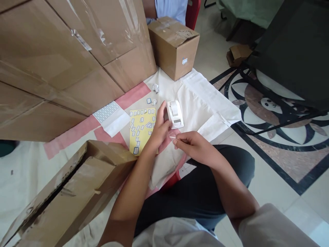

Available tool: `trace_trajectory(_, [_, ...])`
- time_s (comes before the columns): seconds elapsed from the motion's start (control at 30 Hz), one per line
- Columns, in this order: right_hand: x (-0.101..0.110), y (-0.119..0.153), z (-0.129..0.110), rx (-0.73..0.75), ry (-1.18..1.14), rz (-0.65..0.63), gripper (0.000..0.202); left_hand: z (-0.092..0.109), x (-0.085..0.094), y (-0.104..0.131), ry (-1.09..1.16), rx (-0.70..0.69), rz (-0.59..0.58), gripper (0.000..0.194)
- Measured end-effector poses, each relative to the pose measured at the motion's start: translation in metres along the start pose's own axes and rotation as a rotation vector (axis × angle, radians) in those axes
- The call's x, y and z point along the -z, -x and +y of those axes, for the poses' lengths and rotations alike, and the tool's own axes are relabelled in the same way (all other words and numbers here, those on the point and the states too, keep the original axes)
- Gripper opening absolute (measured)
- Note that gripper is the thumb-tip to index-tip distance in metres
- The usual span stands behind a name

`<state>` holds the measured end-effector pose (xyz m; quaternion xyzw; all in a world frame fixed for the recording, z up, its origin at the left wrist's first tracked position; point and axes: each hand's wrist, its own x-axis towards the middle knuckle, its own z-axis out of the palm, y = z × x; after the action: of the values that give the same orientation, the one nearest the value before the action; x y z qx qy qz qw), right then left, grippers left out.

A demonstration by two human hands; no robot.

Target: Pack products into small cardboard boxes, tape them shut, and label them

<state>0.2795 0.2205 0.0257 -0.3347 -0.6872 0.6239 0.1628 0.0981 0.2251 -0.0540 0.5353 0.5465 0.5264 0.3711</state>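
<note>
A white tape dispenser (pixel 175 114) with a roll of clear tape lies on the cloth-covered table. My left hand (pixel 161 127) rests against its left side, with the index finger stretched along it and the thumb near its lower end. Just below the dispenser, my right hand (pixel 189 144) pinches a small clear piece of tape (pixel 172 136) between thumb and fingers. Left of my left hand lies a yellow sheet (pixel 136 132) carrying many small blue-edged labels. A white label sheet (pixel 109 116) lies farther left.
Large taped cartons (pixel 74 58) stand at the back left, and a smaller closed box (pixel 174 48) at the back. An opened carton (pixel 77 192) is at the front left. Loose labels (pixel 149 101) and crumpled scraps (pixel 155 88) lie behind the yellow sheet. A person's sleeve (pixel 171 8) shows beyond.
</note>
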Motion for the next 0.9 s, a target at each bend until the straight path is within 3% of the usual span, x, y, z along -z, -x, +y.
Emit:
trace_trajectory(0.1, [-0.005, 0.005, -0.022, 0.133, 0.003, 0.021, 0.038, 0.016, 0.003, -0.004, -0.003, -0.030, 0.027, 0.067])
trace_trajectory(0.23, [-0.017, 0.013, -0.046, 0.306, 0.038, 0.014, 0.040, 0.060, 0.002, 0.006, 0.121, -0.121, 0.159, 0.051])
trace_trajectory(0.37, [-0.032, 0.017, -0.062, 0.368, 0.095, 0.016, 0.040, 0.097, 0.012, 0.048, 0.340, -0.027, 0.309, 0.035])
trace_trajectory(0.43, [-0.041, 0.017, -0.068, 0.375, 0.119, 0.012, 0.040, 0.109, 0.025, 0.077, 0.363, 0.029, 0.312, 0.059])
trace_trajectory(0.5, [-0.052, 0.017, -0.076, 0.404, 0.134, 0.001, 0.039, 0.121, 0.042, 0.104, 0.284, -0.007, 0.282, 0.082])
trace_trajectory(0.57, [-0.067, 0.016, -0.085, 0.440, 0.154, -0.029, 0.038, 0.134, 0.059, 0.124, 0.135, -0.113, 0.270, 0.073])
trace_trajectory(0.63, [-0.085, 0.014, -0.093, 0.463, 0.167, -0.062, 0.038, 0.149, 0.075, 0.139, -0.016, -0.195, 0.311, 0.046])
trace_trajectory(0.7, [-0.104, 0.013, -0.098, 0.477, 0.133, -0.078, 0.039, 0.163, 0.090, 0.150, -0.146, -0.246, 0.385, 0.027])
trace_trajectory(0.77, [-0.125, 0.011, -0.097, 0.479, 0.096, -0.073, 0.041, 0.177, 0.104, 0.163, -0.208, -0.308, 0.505, 0.025])
trace_trajectory(0.9, [-0.156, 0.001, -0.078, 0.503, 0.167, 0.045, 0.048, 0.200, 0.140, 0.195, -0.118, -0.469, 0.974, 0.035])
